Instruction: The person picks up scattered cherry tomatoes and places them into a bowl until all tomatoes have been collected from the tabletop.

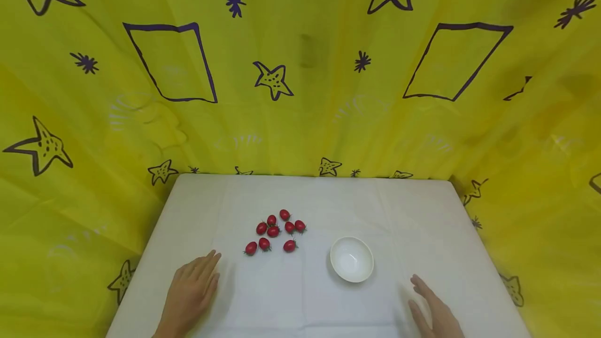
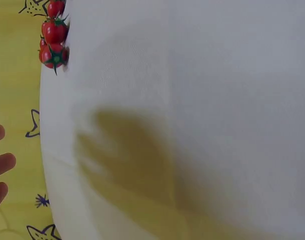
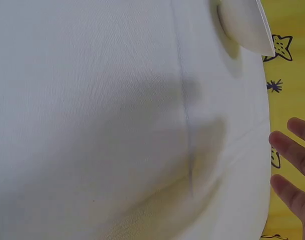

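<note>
Several red cherry tomatoes (image 1: 273, 231) with green stems lie loosely grouped left of the middle of the table. To their right stands a small white bowl (image 1: 351, 260), upright, with nothing visible inside. My left hand (image 1: 191, 288) is over the table at the lower left, fingers extended toward the tomatoes and holding nothing. At the lower right my right hand (image 1: 434, 309) has its fingers straight and thumb apart, nearest the bowl. In the left wrist view, tomatoes (image 2: 54, 31) show at the top left. The bowl's side (image 3: 245, 25) appears at the top right of the right wrist view.
A white cloth covers the table (image 1: 404, 213), with faint fold lines. Yellow curtains (image 1: 305, 119) with dark drawn stars hang behind the table and along both sides. Shadows of the hands fall on the cloth.
</note>
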